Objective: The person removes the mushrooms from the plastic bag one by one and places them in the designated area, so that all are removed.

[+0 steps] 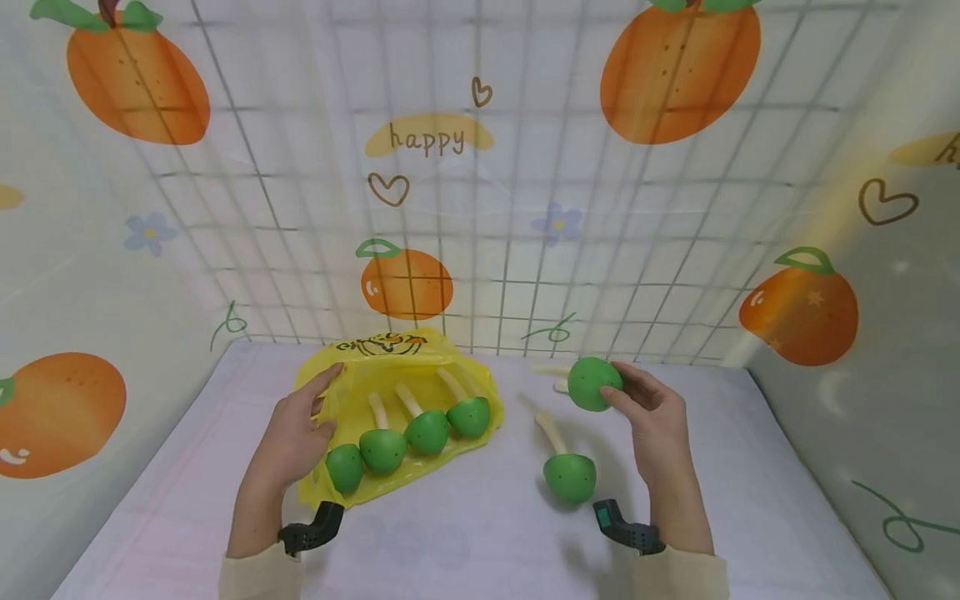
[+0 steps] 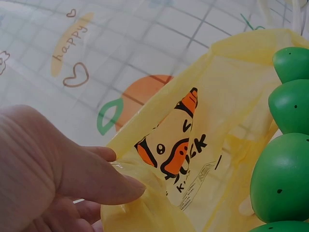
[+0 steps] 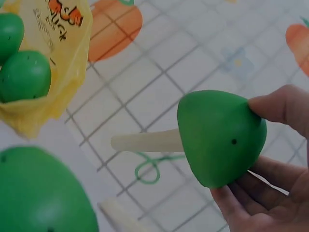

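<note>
I note a thin, crinkled yellow plastic bag (image 1: 442, 343) spread open on the white desk (image 1: 465, 550), bearing four mushrooms (image 1: 383, 451) with smooth, dark-specked green domes; three show pale, rod-like stems. A loose mushroom (image 1: 570, 478) lies right of the bag. My left grip (image 1: 296, 433) pinches the bag's edge, thumb over the film. My right grip (image 1: 651, 408), parted only to the dome's breadth, holds the raised mushroom (image 1: 595, 384), thumb near the crown, fingers opposite, stem pointing left.

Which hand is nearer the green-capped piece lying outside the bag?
Right. The right hand is just right of the green-capped piece; the left hand is farther left, gripping the bag.
</note>
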The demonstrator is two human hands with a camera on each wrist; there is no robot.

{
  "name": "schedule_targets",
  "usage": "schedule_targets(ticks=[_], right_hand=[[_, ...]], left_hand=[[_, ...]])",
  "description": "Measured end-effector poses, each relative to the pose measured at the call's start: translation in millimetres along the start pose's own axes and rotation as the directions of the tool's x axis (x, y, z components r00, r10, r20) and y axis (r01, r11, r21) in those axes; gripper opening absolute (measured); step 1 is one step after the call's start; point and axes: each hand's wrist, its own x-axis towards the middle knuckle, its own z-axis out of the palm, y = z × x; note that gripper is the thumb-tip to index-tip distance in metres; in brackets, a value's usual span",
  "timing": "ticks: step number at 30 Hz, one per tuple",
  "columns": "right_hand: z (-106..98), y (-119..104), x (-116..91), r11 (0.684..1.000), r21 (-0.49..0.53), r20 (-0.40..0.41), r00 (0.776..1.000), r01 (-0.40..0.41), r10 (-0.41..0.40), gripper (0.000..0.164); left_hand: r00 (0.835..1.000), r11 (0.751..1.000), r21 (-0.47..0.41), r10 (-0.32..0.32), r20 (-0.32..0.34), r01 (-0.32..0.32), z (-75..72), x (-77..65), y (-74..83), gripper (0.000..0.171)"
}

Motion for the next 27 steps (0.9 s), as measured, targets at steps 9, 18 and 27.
schedule_targets(ticks=[9, 18, 27], right_hand=[[-11.7, 21.0, 8.5, 0.993, -0.034, -0.043, 0.992, -0.117, 0.116, 0.055], [-21.9, 37.4, 13.1, 0.983, -0.045, -0.07, 0.982, -0.177, 0.174, 0.057], [-31.2, 47.2, 11.8, 0.973, -0.059, -0.037, 0.974, -0.224, 0.222, 0.061]], left_hand=[[1.0, 0.999, 0.032, -0.005, -0.004, 0.005, -0.6, -0.7, 0.6, 0.077], [1.0, 1.0, -0.004, -0.004, 0.009, 0.004, 1.0, -0.6, 0.6, 0.078], [1.0, 1.0, 0.004, 0.008, 0.006, -0.008, 1.5, -1.5, -1.4, 0.077]])
